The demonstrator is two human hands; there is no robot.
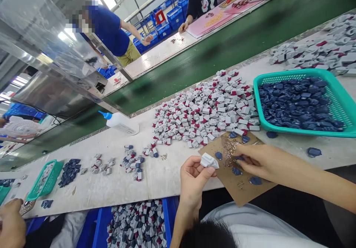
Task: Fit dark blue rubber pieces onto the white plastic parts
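Note:
My left hand [193,179] is closed, pinching a small light-grey plastic part [209,161] between thumb and fingers above the table's front edge. Over a brown board [241,194], my right hand [256,161] is closed with its fingertips down on a small dark-blue plastic piece [238,158], partly hidden by the fingers. Shiny, wet-looking specks [230,148] cover the board beside those fingertips. Several more dark-blue pieces [255,180] lie loose on it. Just behind the board spreads a big heap of grey parts with dark-red bits [200,109].
A green basket [306,130] of dark-blue pieces stands at the right. Left of the heap are a white squeeze bottle [122,124] and small clusters of assembled parts [132,162]. Below the edge sits a blue bin [167,218]. A co-worker's hand [12,222] shows at lower left; two people stand across the green conveyor [167,70].

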